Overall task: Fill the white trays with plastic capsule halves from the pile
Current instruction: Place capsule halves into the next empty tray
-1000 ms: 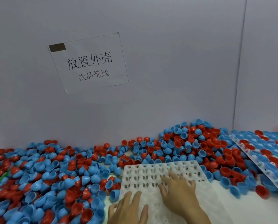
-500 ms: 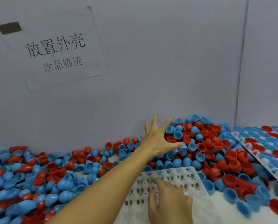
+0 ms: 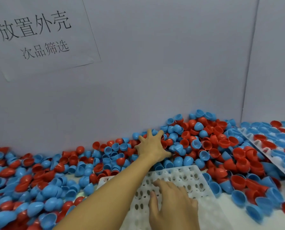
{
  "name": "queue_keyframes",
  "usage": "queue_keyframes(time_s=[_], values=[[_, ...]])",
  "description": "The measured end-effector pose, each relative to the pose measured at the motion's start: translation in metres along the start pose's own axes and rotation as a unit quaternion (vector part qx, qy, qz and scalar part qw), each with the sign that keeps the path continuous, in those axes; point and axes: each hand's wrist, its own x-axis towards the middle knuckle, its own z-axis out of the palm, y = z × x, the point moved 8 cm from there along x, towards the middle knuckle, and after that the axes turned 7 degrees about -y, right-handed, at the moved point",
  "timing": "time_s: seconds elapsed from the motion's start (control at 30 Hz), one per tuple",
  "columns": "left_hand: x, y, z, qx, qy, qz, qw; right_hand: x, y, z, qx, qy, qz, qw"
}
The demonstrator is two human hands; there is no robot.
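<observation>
Left hand point(image 3: 152, 146) lies spread, fingers splayed, on the pile of red and blue plastic capsule halves point(image 3: 204, 143), apparently to rake some toward the empty perforated white plastic tray point(image 3: 194, 178). Right hand point(image 3: 173, 206) presses flat on that tray, likely steadying it.

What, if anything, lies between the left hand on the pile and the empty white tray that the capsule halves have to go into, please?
Nothing visible blocks the way. The left hand rests spread on the pile of capsule halves, just beyond the white tray's far edge. Only loose halves lie between. The right hand lies flat on the tray's near part, leaving the far holes bare.
</observation>
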Motion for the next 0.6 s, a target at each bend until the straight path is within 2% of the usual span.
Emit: queue_keyframes(time_s=[0.13, 0.23, 0.33, 0.4, 0.47, 0.53, 0.6], values=[[0.001, -0.012, -0.013, -0.101, 0.067, -0.011, 0.993, -0.003, -0.001, -0.002, 0.003, -0.002, 0.002, 1.000], [0.006, -0.026, -0.027, -0.195, 0.083, -0.007, 0.977, -0.002, 0.000, 0.000, 0.008, -0.003, 0.003, 1.000], [0.006, -0.041, -0.038, -0.334, 0.091, -0.003, 0.938, -0.002, 0.000, 0.000, 0.014, -0.001, 0.005, 1.000], [0.003, -0.061, -0.044, -0.463, 0.106, -0.049, 0.878, -0.003, -0.001, -0.001, 0.018, -0.006, 0.003, 1.000], [-0.005, -0.079, -0.046, -0.617, 0.095, -0.093, 0.776, -0.004, -0.001, -0.001, 0.028, -0.006, -0.001, 1.000], [-0.017, -0.089, -0.049, -0.726, 0.051, -0.112, 0.677, -0.005, -0.001, -0.003, 0.034, 0.002, -0.009, 0.999], [-0.038, -0.091, -0.055, -0.784, 0.026, -0.109, 0.611, -0.005, 0.001, -0.002, 0.042, 0.015, -0.018, 0.999]])
